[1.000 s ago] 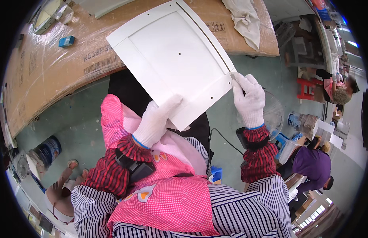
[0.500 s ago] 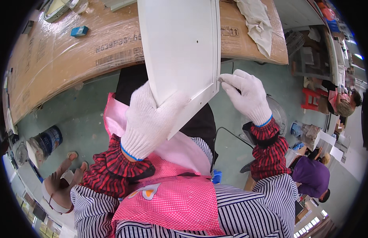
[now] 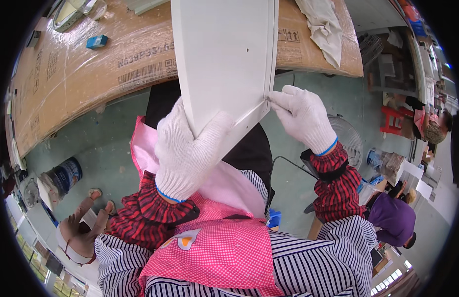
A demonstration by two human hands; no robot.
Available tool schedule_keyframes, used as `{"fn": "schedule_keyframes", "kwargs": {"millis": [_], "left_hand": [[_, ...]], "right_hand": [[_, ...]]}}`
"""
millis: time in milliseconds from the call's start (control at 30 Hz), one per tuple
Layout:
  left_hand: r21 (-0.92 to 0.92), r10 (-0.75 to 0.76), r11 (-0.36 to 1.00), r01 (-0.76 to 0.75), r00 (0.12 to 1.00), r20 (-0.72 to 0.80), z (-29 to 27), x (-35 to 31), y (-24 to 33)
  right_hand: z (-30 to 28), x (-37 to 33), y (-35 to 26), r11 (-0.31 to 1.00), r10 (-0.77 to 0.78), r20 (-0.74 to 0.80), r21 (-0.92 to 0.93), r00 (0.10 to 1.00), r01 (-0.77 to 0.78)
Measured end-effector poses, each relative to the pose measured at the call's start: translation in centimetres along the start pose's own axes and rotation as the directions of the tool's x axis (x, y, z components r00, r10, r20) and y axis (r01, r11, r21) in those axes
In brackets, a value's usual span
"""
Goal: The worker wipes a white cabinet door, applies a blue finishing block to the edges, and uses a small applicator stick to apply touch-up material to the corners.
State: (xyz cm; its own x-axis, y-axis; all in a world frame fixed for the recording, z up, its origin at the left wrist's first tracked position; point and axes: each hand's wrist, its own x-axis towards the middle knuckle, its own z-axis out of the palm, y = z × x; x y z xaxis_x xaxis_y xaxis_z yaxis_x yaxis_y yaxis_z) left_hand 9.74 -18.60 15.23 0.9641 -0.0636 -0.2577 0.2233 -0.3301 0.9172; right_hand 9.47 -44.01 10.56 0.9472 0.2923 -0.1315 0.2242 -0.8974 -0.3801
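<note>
A long white panel (image 3: 224, 59) with a raised rim and a small dark hole reaches from over the table toward my body. My left hand (image 3: 187, 148), in a white knitted glove, grips its near left edge, thumb spread across the face. At the panel's near right corner, my gloved right hand (image 3: 303, 116) has thumb and forefinger pinched together against the rim. Whatever small thing may be between those fingertips is too tiny to make out. The panel's far end runs out of view at the top.
A cardboard-covered table (image 3: 100, 59) wrapped in clear film lies ahead. On it are a small blue block (image 3: 96, 41), a pale cloth (image 3: 323, 32) and a round-cornered container (image 3: 71, 14). A floor fan (image 3: 345, 141) stands right; people sit or stand at both sides.
My right hand has moved left, and its pinched fingertips have come onto the panel's corner rim. My left hand keeps its grip on the panel.
</note>
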Motion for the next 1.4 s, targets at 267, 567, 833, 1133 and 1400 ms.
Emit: {"fn": "schedule_keyframes", "kwargs": {"millis": [267, 567, 833, 1133, 1400], "left_hand": [[-0.081, -0.035, 0.996, 0.029, 0.996, -0.079, 0.0, -0.1, -0.6], [-0.124, -0.025, 0.992, 0.012, 0.995, -0.100, 0.1, 0.1, -1.1], [-0.156, -0.036, 0.988, 0.019, 0.994, -0.105, 0.2, 0.1, -1.0], [-0.064, 0.030, 0.997, -0.036, 0.995, -0.093, 0.0, 0.2, -1.1], [0.041, 0.090, 0.995, -0.087, 0.993, -0.076, 0.0, 0.3, -0.8]], "right_hand": [[-1.0, 0.9, -0.2, 0.992, 0.033, 0.060, 0.121, 0.998, -0.040], [-1.9, 1.4, -0.1, 0.975, 0.066, 0.119, 0.203, 0.991, -0.089], [-1.9, 1.8, 0.7, 0.959, 0.053, 0.146, 0.268, 0.988, -0.091], [-2.5, 2.5, 0.5, 0.973, 0.063, 0.281, 0.195, 0.958, -0.121], [-2.2, 2.3, -0.4, 0.985, 0.048, 0.118, 0.161, 0.992, -0.066]]}}
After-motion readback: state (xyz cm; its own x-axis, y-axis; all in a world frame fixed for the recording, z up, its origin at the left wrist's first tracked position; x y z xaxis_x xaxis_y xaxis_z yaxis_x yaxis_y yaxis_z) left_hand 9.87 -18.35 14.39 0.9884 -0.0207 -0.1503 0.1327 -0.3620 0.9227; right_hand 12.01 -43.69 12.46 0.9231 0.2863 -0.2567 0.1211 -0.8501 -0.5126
